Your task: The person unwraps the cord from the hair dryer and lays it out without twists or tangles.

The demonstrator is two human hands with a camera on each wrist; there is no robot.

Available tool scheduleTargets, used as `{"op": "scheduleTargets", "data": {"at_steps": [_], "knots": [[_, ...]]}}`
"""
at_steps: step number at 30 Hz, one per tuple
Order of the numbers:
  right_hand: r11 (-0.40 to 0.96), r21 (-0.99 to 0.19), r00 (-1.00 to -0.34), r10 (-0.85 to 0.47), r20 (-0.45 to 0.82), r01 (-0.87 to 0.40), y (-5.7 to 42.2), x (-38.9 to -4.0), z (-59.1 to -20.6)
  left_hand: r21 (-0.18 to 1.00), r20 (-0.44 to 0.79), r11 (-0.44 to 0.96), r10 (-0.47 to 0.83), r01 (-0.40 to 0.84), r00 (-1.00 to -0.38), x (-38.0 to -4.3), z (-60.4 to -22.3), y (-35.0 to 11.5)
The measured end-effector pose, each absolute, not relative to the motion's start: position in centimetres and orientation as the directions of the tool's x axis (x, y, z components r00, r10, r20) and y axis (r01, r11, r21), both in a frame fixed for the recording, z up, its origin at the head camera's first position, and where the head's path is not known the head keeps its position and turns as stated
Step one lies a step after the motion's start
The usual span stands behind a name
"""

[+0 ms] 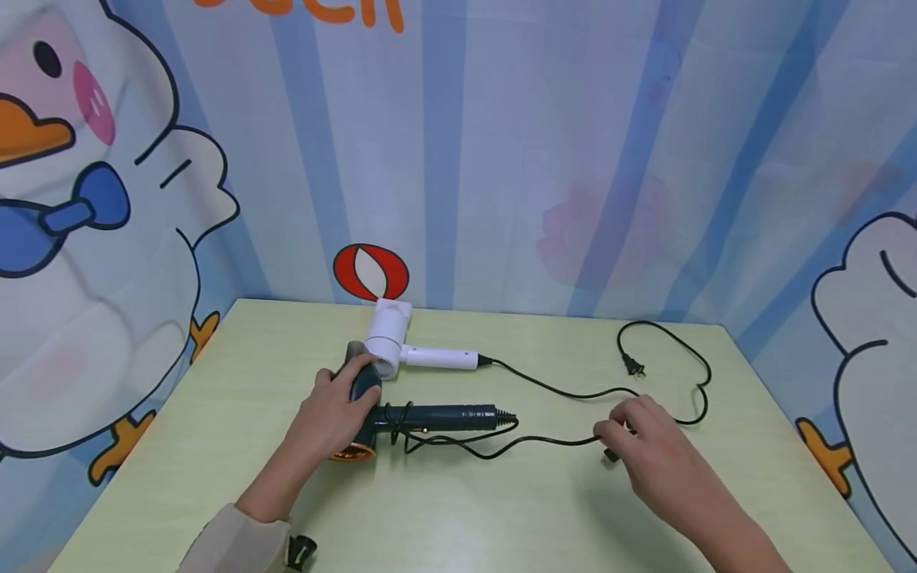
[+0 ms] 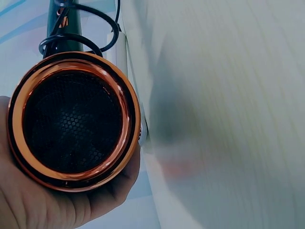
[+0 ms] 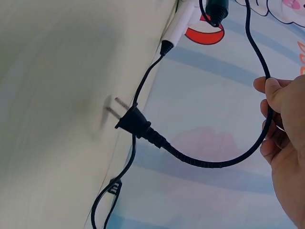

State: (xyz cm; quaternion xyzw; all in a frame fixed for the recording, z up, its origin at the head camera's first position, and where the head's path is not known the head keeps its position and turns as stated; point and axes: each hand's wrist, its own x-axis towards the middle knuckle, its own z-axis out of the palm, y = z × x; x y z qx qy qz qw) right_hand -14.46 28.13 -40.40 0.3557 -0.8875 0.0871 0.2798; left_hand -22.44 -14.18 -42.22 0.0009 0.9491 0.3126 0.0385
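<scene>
A dark green hair dryer (image 1: 444,417) with a copper-coloured rim (image 2: 134,119) has its head in my left hand (image 1: 333,414), fingers curled round the barrel. Part of its black cord (image 1: 494,454) is looped about the handle. Farther along that cord, my right hand (image 1: 662,458) pinches it between thumb and fingers. From this grip the cord curves down to a two-pin plug (image 3: 135,121), seen in the right wrist view. Just behind the green dryer lies a white hair dryer (image 1: 440,357), its head partly covered by my left hand.
The white dryer's cord (image 1: 552,387) runs right across the pale table (image 1: 458,517) and loops near the back right corner, ending in a plug (image 1: 634,365). Behind the table hangs a striped cartoon curtain (image 1: 494,159). A small dark object (image 1: 301,551) shows by the left sleeve.
</scene>
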Motion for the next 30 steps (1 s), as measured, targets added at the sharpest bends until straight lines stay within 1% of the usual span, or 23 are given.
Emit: {"op": "scheduleTargets", "data": {"at_steps": [6,10,14,18,24,27,30], "knots": [[0.736,0.067,-0.589,-0.589,0.553,-0.673,29.9,-14.4,-41.3,0.59,-0.072,0.807,0.027,-0.021,-0.997,-22.4,-42.4,-14.3],[0.764,0.078,-0.627,-0.578,0.521,-0.64,31.2,-14.4,-42.1,0.588,-0.068,0.809,0.025,-0.02,-0.997,-22.5,-42.4,-14.3],[0.817,0.063,-0.73,-0.545,0.413,-0.574,32.3,-14.1,-42.8,0.592,-0.066,0.806,0.026,-0.018,-0.998,-22.4,-42.3,-14.4],[0.859,0.032,-0.817,-0.497,0.291,-0.511,33.3,-13.9,-43.5,0.597,-0.067,0.802,0.028,-0.017,-0.997,-22.3,-42.2,-14.4],[0.888,-0.037,-0.885,-0.452,0.109,-0.458,35.0,-14.0,-44.3,0.6,-0.073,0.799,0.026,-0.023,-0.997,-22.3,-42.3,-14.5],[0.897,-0.076,-0.9,-0.435,0.029,-0.436,35.8,-14.1,-44.8,0.602,-0.074,0.798,0.025,-0.024,-0.997,-22.3,-42.4,-14.5],[0.895,-0.107,-0.899,-0.437,-0.031,-0.432,36.3,-14.4,-45.2,0.603,-0.077,0.798,0.024,-0.027,-0.997,-22.3,-42.5,-14.6]]}}
